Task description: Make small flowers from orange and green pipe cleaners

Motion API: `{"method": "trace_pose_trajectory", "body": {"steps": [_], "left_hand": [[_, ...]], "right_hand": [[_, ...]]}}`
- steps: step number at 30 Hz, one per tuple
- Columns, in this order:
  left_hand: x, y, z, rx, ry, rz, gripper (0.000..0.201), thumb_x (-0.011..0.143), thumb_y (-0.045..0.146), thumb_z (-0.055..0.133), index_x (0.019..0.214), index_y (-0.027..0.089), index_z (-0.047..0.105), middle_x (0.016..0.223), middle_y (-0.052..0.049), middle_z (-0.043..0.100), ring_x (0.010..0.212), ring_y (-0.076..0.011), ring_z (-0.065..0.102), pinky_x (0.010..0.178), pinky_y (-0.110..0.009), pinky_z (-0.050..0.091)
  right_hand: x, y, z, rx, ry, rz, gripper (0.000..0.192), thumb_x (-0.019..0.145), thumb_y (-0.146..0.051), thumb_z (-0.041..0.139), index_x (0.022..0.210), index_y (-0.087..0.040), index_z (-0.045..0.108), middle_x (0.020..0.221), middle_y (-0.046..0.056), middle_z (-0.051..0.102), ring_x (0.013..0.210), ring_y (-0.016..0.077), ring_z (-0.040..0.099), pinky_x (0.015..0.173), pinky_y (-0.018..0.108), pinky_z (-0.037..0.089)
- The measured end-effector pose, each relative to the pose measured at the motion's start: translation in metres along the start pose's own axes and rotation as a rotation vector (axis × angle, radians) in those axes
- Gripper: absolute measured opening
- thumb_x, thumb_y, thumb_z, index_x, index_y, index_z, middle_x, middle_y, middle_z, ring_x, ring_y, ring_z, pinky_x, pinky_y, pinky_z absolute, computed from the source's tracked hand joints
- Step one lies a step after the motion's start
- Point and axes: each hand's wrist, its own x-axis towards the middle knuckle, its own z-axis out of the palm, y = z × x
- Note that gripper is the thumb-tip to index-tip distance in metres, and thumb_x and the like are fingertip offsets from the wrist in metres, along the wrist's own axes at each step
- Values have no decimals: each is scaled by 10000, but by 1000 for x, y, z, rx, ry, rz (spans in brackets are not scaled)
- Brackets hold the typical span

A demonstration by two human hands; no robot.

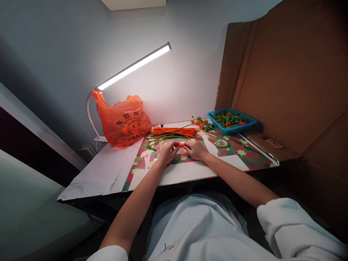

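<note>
Here the left hand (pixel 168 152) and right hand (pixel 195 149) meet over the table (pixel 95 174), fingers pinched shut on a short orange stem (pixel 179 144) lying left to right between them, equally near both.

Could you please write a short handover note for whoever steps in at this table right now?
Left hand and right hand: both closed on one small orange piece, held between them just above the patterned mat.
Supplies: orange and green stems lie piled behind the hands; a tape roll lies to the right; the blue basket at the far right holds green and orange pieces; a few finished-looking orange sprigs lie beside it.
Done: some sprigs.
Left: the stem pile is large.
</note>
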Motion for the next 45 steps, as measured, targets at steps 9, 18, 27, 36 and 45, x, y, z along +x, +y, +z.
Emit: {"method": "trace_pose_trajectory", "body": {"steps": [9,18,27,36,45], "left_hand": [[1,-9,2,128,-37,50,251,893,394,514,814,187,631,705,-13,638,617,-131,523,582,-236,380],[1,-12,3,199,-60,18,340,907,369,457,645,176,555,584,6,544,563,-120,458,539,-231,318],[1,-9,4,118,-54,63,259,900,387,502,804,182,629,674,4,608,594,-112,489,567,-220,375],[0,-5,4,148,-29,117,242,870,420,557,903,198,648,790,-16,667,594,-109,516,572,-226,401],[-1,-9,5,213,-50,25,409,883,493,486,631,175,539,566,14,525,537,-110,430,527,-235,301]], "right_hand": [[-3,-2,-4,-30,-136,32,273,948,-391,432,1053,-224,621,859,42,699,753,189,583,599,264,274],[-1,1,0,61,-79,-27,244,940,-327,456,841,-203,641,789,34,671,696,155,531,594,258,261],[0,1,-3,199,-51,-28,263,931,-278,464,713,-188,580,662,8,592,626,131,458,593,249,248],[0,3,1,295,-108,6,266,950,-303,407,739,-190,525,673,7,559,622,134,470,581,243,266],[-1,6,1,366,-6,-17,147,872,-334,541,911,-197,579,676,-14,588,607,130,496,591,238,329]]}}
